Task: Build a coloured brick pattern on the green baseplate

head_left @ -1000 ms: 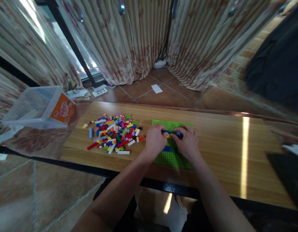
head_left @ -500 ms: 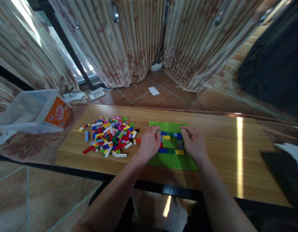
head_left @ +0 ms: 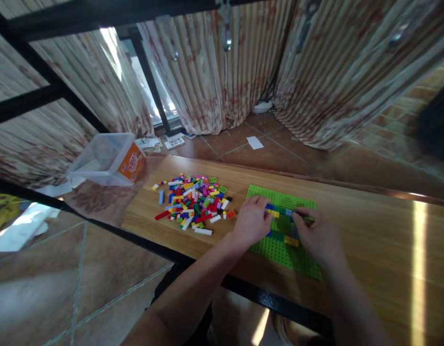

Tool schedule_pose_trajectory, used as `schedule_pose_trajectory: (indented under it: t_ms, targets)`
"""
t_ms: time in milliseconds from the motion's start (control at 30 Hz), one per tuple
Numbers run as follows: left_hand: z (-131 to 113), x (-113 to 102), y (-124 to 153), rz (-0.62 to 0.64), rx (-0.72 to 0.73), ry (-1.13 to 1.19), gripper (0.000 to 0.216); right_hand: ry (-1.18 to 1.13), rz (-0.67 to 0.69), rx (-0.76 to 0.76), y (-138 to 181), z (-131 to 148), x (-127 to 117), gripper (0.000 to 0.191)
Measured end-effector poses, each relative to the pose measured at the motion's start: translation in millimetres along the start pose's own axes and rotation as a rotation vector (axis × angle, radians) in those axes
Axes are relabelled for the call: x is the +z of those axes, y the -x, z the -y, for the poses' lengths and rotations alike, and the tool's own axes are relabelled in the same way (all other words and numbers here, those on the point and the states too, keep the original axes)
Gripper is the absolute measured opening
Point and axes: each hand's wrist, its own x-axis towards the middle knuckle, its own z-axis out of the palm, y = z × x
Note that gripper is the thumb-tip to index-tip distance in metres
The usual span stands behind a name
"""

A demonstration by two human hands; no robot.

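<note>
Nearest, the right hand [head_left: 317, 235] has come inward from half a second ago, when it stood at the right side of the bricks; its thumb and forefinger are now almost together at the light blue brick [head_left: 289, 213], though I cannot tell whether they grip anything. The left hand [head_left: 253, 218] has curled fingers, touching or almost touching the far row's left end; any hold it has is hidden. Both hands being at that row suggests it is the part now being worked on. The brick outline sits on the green board [head_left: 268, 254], with a yellow brick [head_left: 291, 241] at its near right corner and another yellow brick [head_left: 273, 214] along the far row. The hands cover much of its left and right sides, which blocks a check of the fit. Just left of the left hand lies an orange brick [head_left: 231, 215], at the edge of the loose pile [head_left: 196, 199] on the wooden table [head_left: 366, 230]. Past the table's left end stands a clear plastic box [head_left: 99, 161]; beyond are floor paper [head_left: 254, 142] and curtains [head_left: 251, 72].
</note>
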Motion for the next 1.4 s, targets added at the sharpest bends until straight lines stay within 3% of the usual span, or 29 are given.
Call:
schedule_pose_trajectory:
  t_ms: [433,700,933,1133,1400]
  targets:
    - [-2,-1,2,0.023,0.025,-0.081,0.026,0.045,0.031,-0.058,-4,3,7,0.035]
    - [-3,-2,3,-0.002,-0.020,-0.140,0.023,0.016,-0.015,-0.003,-5,4,1,0.035]
    - [-3,0,4,-0.044,0.023,-0.153,0.024,0.035,-0.008,-0.057,-3,7,0,0.033]
    - [0,2,4,-0.070,0.049,-0.076,0.024,0.059,-0.027,-0.061,-3,7,1,0.030]
    - [0,2,1,-0.085,-0.018,0.030,0.024,0.052,-0.046,-0.054,-3,10,0,0.031]
